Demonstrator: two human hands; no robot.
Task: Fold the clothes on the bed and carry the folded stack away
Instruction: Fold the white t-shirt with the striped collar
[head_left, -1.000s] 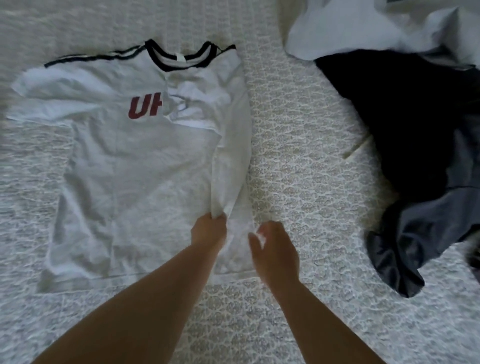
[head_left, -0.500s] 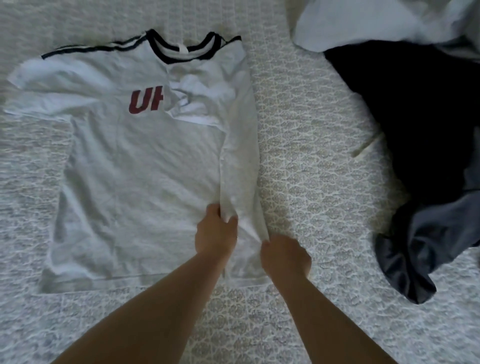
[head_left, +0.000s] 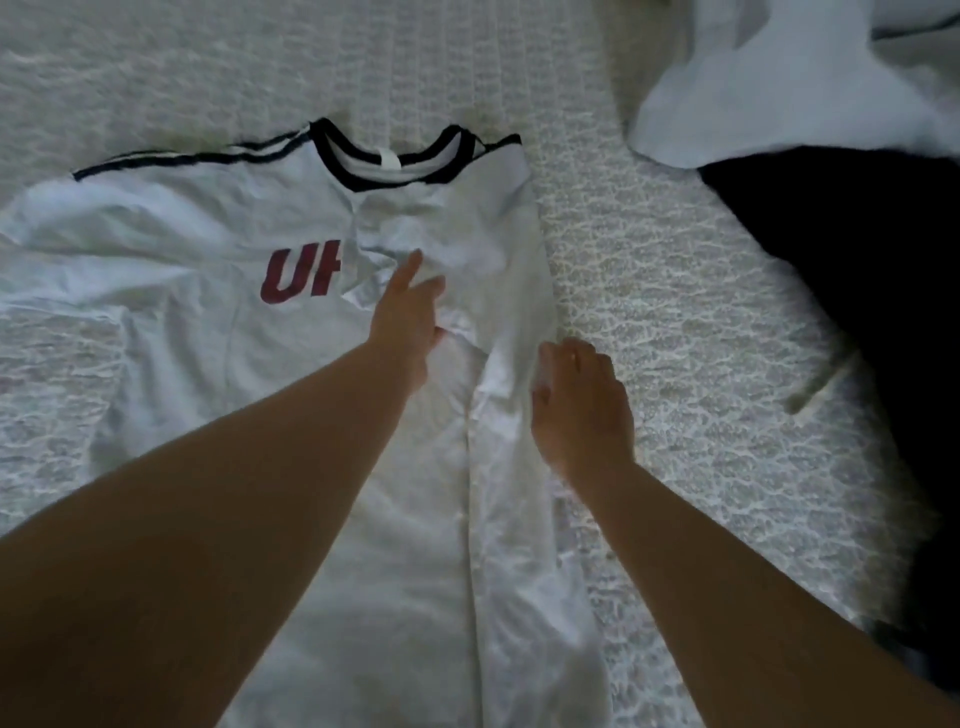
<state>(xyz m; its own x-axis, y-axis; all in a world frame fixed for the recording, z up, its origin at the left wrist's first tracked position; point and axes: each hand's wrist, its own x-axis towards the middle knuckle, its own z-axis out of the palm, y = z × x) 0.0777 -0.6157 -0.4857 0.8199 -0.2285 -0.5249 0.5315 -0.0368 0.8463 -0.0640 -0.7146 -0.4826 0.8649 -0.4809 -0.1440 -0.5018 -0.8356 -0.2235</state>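
A white T-shirt (head_left: 208, 322) with a dark collar, dark shoulder stripes and red letters lies flat on the bed. Its right side is folded inward over the chest, and the folded sleeve covers part of the letters. My left hand (head_left: 405, 312) lies on that folded flap with its fingers stretched out, pressing it flat. My right hand (head_left: 576, 405) rests at the shirt's folded right edge with its fingers loosely bent, holding nothing that I can see.
The bed has a pale patterned cover (head_left: 675, 291). At the upper right lies a light blue garment (head_left: 753, 88), with a black garment (head_left: 857, 270) below it along the right side.
Both hands let go of the shirt's lower edge and moved up along the folded side. The left hand is now flat on the flap near the chest. The view moved closer.
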